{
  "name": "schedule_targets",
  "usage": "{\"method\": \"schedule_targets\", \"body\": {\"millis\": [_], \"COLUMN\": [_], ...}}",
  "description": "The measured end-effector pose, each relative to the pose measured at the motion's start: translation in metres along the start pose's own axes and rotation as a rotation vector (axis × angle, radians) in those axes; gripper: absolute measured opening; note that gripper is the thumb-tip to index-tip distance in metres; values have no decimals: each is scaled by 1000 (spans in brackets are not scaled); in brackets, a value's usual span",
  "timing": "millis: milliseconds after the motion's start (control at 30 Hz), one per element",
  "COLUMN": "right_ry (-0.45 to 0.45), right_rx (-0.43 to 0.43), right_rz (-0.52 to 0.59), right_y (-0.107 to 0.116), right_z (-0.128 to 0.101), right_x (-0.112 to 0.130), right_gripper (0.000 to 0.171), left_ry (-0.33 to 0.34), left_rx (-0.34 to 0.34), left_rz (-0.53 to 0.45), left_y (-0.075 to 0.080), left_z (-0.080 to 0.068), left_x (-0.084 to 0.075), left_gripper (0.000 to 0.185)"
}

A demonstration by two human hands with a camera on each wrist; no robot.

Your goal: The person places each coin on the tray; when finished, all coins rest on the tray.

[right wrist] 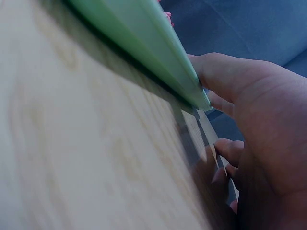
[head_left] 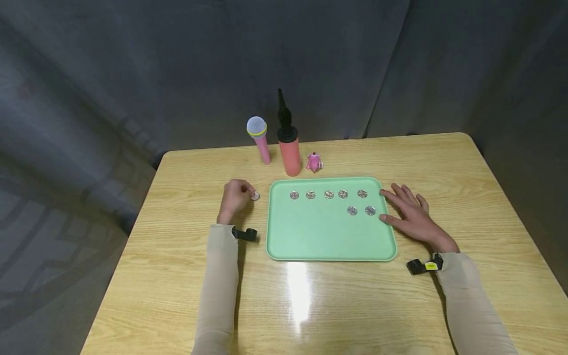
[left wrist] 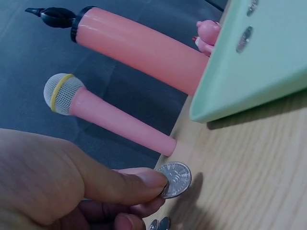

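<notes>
Between thumb and fingers my left hand (head_left: pixel 235 196) pinches a silver coin (left wrist: pixel 177 179), just off the left side of the green tray (head_left: pixel 306 236). More coins (left wrist: pixel 164 224) show under the fingers at the bottom of the left wrist view. On the tray, several silver coins (head_left: pixel 329 195) form a row along the far side, with two coins (head_left: pixel 370 211) below its right end. My right hand (head_left: pixel 410 214) lies at the tray's right rim, fingers spread and thumb right at the edge; it holds nothing.
Behind the tray stand a pink toy microphone (head_left: pixel 263 148), a coral hand pump (head_left: pixel 290 155) with a black nozzle, and a small pink figurine (head_left: pixel 314 162). The wooden table (head_left: pixel 177 266) ends at a dark curtain (head_left: pixel 199 74) at the back.
</notes>
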State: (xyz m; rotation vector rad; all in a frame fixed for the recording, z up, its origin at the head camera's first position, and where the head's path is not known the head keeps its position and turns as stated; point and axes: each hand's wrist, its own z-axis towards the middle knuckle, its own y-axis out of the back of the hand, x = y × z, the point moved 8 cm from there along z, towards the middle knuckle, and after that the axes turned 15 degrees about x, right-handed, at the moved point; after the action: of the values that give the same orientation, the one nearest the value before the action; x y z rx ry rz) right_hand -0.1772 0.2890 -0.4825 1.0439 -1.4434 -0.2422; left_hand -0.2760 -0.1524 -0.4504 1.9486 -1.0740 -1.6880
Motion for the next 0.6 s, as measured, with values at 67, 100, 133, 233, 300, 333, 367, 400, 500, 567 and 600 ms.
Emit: {"method": "schedule_targets", "body": {"millis": [67,100,133,233,300,333,367,400,500,567,600], "right_ry": [-1,0,0,4,4,3,2,1,3,5,7], "right_rx": [1,0,0,-1,-6,-7,-7,-8,-6,-6,-6], "right_rz": [0,0,0,2,1,1,1,1,-2,-5,-6], "right_y": [0,0,0,-1,-1,-1,-1,-1,-1,0,0], "right_z": [0,0,0,0,0,0,0,0,1,1,1], "right_x": [-1,-1,-1,-1,-2,-2,-2,-2,-2,-1,-1], "right_gripper": [71,71,71,71,70,70,70,70,71,71,71], "left_ry": [-2,-3,-5,-16,-24,-26,-27,-28,-27,-32,-35], "left_rx": [15,24,31,39,40,40,40,42,55,62,66], "left_rz": [-34,-51,-66,-99,-122,-137,-153,-173,-233,-257,-268], "left_y": [0,0,1,1,1,1,1,0,-1,-1,-2], "left_z": [0,0,0,0,-1,-1,-2,-2,-3,-3,-4], "left_x": [0,0,0,-1,-2,-3,-4,-5,-8,-11,-13], "left_gripper": [8,7,7,8,9,9,9,9,9,8,9]}}
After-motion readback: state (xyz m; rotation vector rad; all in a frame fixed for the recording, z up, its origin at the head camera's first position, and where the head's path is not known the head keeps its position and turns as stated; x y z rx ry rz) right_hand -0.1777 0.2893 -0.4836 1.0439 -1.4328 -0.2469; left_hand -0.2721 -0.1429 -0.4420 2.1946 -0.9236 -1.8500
